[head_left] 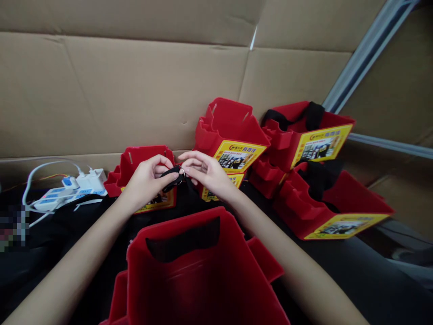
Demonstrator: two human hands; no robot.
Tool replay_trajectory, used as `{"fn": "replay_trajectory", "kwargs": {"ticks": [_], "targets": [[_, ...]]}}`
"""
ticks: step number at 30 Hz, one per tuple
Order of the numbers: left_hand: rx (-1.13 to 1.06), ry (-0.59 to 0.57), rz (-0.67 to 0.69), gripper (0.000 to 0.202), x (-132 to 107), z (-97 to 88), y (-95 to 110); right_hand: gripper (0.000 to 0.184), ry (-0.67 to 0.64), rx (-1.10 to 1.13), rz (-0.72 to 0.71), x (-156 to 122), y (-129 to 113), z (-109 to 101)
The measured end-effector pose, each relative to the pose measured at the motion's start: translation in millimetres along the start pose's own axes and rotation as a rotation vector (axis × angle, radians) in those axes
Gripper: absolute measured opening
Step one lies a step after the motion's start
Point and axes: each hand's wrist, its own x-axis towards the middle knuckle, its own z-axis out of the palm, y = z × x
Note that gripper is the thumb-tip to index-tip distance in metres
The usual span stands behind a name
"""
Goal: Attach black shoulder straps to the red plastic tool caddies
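Both arms reach forward over a red plastic box (199, 275), which faces me with its open top. A black strap (182, 241) passes across the inside of its far wall. Just beyond that wall, my left hand (149, 178) is closed on a folded part of the black strap. My right hand (207, 174) pinches the strap at a small metal ring (183, 172), its fingertips close to those of the left. Part of the strap between the hands is hidden by the fingers.
More red boxes with yellow labels stand behind, such as one at the left (145, 155), a stacked one (233, 122) and a strapped one (338, 198) at right. A white power strip (69, 198) with cables lies left. A cardboard wall (152, 90) closes the back.
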Motion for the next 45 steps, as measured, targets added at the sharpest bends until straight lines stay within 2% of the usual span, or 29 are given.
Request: {"fn": "replay_trajectory", "kwargs": {"ticks": [4,8,14,19,24,30,33,36,41,45], "targets": [[0.02,0.002,0.014,0.022,0,-1.9,-2,0.026,-0.017,-0.021,-0.017,0,-1,1],[0.13,-0.009,0.087,0.028,2,-3.0,-9,0.031,-0.026,-0.02,0.003,-1,1,4],[0.197,0.006,0.184,0.023,4,-4.3,-11,0.03,0.014,0.102,0.014,0,0,5],[0.303,-0.016,0.241,0.018,0,-4.3,-5,0.033,0.026,0.138,0.161,-2,0,0],[0.427,-0.077,0.281,0.012,-3,-3.4,2,0.032,-0.082,0.204,0.328,-2,1,-9],[0.542,-0.002,0.377,0.011,-7,-0.1,6,0.027,-0.02,0.276,0.332,-1,0,-9],[0.575,0.081,0.414,0.01,-7,-1.7,6,0.022,0.027,0.267,0.323,-2,-3,-6],[0.545,0.137,0.45,0.006,-5,-5.7,5,0.021,0.077,0.279,0.302,-4,-9,-4],[0.377,0.179,0.498,0.007,-1,-7.4,4,0.024,0.107,0.294,0.186,-7,-23,1],[0.105,0.08,0.548,0.004,-5,-6.0,4,0.023,0.161,0.234,0.109,-10,-36,-3]]}}
